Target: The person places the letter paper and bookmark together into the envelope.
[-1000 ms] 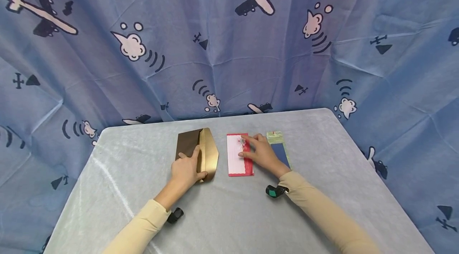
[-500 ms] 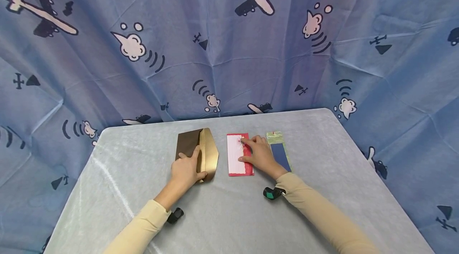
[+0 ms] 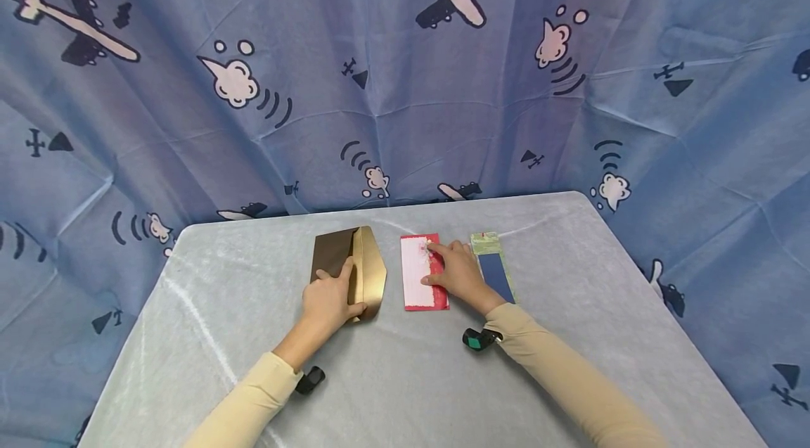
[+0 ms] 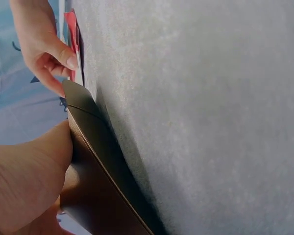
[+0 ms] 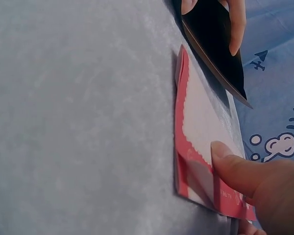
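Observation:
In the head view my left hand (image 3: 325,300) lies on a dark brown and gold envelope (image 3: 373,272). Its index finger stretches over the opening, and its thumb rests by the near end of the flap. The flap, in the left wrist view a bent brown edge (image 4: 108,171), points toward the other hand. My right hand (image 3: 465,276) holds a pink and red greeting card (image 3: 414,286), thumb and index finger across its front. The right wrist view shows the card (image 5: 198,117) with its near right corner bowed up beside the thumb; the other fingers are mostly hidden.
A blue and green card (image 3: 493,272) lies partly under the right hand and wrist. Grey cloth covers the table (image 3: 392,385). Behind its far edge hangs a blue curtain (image 3: 380,117) printed with airplanes. Each wrist carries a small black camera (image 3: 477,339).
The right hand and its wrist have shifted slightly over the pink and red card. The left hand and the envelope stay as they were.

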`<state>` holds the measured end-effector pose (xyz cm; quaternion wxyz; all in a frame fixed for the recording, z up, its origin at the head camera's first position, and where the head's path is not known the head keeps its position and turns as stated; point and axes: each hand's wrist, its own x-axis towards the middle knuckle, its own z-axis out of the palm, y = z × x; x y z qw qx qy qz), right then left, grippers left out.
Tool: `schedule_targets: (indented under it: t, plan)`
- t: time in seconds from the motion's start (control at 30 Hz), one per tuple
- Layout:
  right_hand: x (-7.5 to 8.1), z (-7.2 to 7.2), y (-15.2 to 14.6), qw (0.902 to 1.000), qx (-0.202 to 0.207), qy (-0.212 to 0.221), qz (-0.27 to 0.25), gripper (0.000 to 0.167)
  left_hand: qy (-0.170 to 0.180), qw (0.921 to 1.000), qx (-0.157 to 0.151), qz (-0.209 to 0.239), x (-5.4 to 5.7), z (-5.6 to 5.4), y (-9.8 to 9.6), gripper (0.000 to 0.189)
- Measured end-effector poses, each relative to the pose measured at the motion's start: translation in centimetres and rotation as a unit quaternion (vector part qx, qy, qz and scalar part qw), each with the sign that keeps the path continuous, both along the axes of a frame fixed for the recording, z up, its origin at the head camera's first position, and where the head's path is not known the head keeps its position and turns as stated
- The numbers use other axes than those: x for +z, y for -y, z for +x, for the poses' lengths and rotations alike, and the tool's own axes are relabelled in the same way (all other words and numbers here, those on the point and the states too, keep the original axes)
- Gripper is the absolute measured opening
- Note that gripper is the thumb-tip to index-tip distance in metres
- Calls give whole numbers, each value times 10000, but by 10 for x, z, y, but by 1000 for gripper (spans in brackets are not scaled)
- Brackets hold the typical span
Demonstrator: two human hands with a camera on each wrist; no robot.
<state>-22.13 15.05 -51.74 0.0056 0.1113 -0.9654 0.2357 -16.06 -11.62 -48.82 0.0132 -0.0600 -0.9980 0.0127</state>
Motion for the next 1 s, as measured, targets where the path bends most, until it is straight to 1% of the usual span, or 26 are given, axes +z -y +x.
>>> schedule_targets:
  t: [0.27, 0.6, 0.73, 1.0]
  plan:
    - [-1, -3, -1, 9996, -113, 274, -6, 79, 16, 10000, 6, -39, 1, 1, -1, 102]
    - [-2, -3, -3, 9993, 21, 300, -219, 77, 14, 9999, 35, -128, 1, 0, -2, 102]
    - [-1, -3, -3, 9993, 67, 246, -264, 75, 29, 9999, 44, -120, 1, -1, -1, 103]
    - [-2, -4, -4, 9986, 74, 293, -429, 72, -1, 10000, 20, -55, 1, -1, -1, 102]
